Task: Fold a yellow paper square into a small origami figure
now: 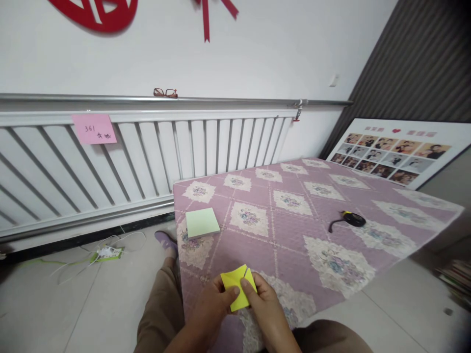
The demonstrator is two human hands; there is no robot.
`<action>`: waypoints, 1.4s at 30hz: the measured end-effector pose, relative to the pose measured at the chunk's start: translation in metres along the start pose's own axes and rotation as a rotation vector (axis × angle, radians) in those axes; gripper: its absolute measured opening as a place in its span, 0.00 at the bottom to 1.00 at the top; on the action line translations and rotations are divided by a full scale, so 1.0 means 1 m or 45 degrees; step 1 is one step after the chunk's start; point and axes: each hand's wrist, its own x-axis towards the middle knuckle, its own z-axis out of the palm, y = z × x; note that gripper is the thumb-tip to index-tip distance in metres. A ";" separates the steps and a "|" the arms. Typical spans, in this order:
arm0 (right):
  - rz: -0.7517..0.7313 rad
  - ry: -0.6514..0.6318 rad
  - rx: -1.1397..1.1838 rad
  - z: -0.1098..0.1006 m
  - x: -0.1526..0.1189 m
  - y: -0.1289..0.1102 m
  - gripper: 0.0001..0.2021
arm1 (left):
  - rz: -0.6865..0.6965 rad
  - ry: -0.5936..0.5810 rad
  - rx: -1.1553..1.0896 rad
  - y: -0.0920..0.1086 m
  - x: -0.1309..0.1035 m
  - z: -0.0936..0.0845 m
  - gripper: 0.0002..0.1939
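A small piece of folded yellow paper point(239, 300) is held between both hands above the near edge of the table. My left hand point(217, 301) pinches its left side, with the thumb lying on top. On the other side my right hand point(263, 294) grips the paper, its thumb pressed near a slit between two flaps at the top. The fingers beneath the paper are mostly hidden. Farther off to the left, a pad of pale green paper point(202, 222) lies on the tablecloth.
A purple floral tablecloth point(290, 240) covers the table. At right lies a black tape measure point(353, 219) with a strap. A photo board point(395, 152) leans behind. Glasses point(165, 93) rest on the pipe above the radiator point(206, 147), which bears a pink note point(94, 128). A power strip point(108, 253) lies on the floor.
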 end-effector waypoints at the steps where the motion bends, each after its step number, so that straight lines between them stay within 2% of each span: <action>1: 0.005 -0.003 0.002 0.000 0.000 0.001 0.17 | 0.015 0.006 0.022 0.000 0.000 -0.001 0.25; 4: 0.006 0.002 -0.004 -0.002 0.000 0.004 0.17 | 0.020 0.044 0.077 -0.001 0.002 -0.005 0.21; 10: -0.039 0.064 0.044 -0.008 0.000 -0.005 0.19 | 0.003 0.084 0.055 0.004 0.003 -0.007 0.21; 16: 0.090 -0.002 0.095 -0.014 0.003 -0.018 0.19 | 0.009 0.041 0.062 0.015 -0.004 -0.001 0.23; 21: -0.009 -0.038 -0.124 -0.016 0.003 -0.034 0.17 | 0.008 0.043 0.206 0.021 -0.007 -0.002 0.19; 26: 0.032 -0.167 -0.397 -0.017 0.006 -0.052 0.13 | 0.051 0.075 0.412 0.026 -0.009 -0.003 0.12; 30: 0.098 -0.157 -0.444 -0.017 0.009 -0.056 0.13 | 0.145 0.021 0.525 0.028 -0.010 -0.004 0.08; 38: 0.289 -0.206 -0.269 -0.022 0.011 -0.056 0.08 | 0.226 -0.110 0.691 0.035 -0.014 -0.009 0.04; 42: 0.348 -0.217 -0.270 -0.025 0.013 -0.060 0.07 | 0.254 -0.245 0.739 0.040 -0.017 -0.015 0.05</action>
